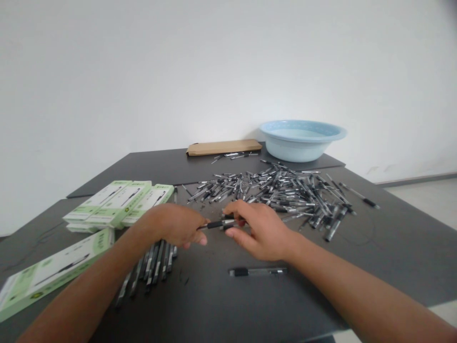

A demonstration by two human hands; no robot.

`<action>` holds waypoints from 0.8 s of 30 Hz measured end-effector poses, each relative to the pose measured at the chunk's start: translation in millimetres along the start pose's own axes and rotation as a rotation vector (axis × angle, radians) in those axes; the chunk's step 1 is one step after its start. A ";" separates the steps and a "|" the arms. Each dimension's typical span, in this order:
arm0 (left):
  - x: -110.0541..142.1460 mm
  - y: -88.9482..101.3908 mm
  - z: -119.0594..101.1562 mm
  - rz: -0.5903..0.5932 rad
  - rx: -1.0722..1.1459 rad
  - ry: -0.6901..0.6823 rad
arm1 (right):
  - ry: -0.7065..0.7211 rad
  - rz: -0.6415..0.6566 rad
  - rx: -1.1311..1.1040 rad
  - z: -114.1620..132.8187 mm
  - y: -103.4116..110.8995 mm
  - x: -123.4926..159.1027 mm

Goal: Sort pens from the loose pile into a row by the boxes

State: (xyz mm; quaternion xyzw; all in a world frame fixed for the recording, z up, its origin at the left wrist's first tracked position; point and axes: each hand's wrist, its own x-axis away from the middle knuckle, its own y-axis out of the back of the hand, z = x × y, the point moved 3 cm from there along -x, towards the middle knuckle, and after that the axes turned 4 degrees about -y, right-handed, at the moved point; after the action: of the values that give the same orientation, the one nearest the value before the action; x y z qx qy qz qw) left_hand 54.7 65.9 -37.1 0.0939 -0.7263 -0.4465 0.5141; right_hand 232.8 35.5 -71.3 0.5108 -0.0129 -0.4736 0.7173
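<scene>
While the left hand [183, 225] pinches one end of a pen [215, 224], the right hand's [262, 228] grip closes on its other end. The held pen is in front of the heap [282, 190]; the boxes [124, 202] lie left of the heap, the basin [303, 140] behind it.

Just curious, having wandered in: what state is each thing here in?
Held pen: roughly level
Left hand: at the pen's left end
Right hand: gripping, fingers curled
Single pen: lying flat
Pen heap: jumbled
Left pens: roughly aligned
Stacked boxes: flat
Nearest box: flat
Cardboard: flat
Basin: upright, contents unclear
</scene>
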 end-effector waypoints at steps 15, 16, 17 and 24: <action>3.7 2.9 6.8 -0.012 0.030 0.000 | -0.380 -0.068 -0.977 -38.9 -20.2 -14.1; 3.7 3.0 6.9 -0.009 0.032 0.005 | -0.364 -0.077 -0.985 -37.9 -18.8 -14.0; 3.7 3.1 6.9 -0.007 0.033 0.008 | -0.346 -0.087 -0.996 -36.5 -17.5 -13.9; -0.2 -0.4 9.8 0.003 0.065 0.011 | -0.348 -0.053 -1.138 -33.7 -21.4 -14.0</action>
State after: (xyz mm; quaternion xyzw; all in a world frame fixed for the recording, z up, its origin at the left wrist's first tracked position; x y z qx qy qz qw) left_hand 46.5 71.2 -38.3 0.1117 -0.7378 -0.4215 0.5154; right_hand 227.8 68.8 -96.9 -0.0389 0.1383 -0.5005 0.8537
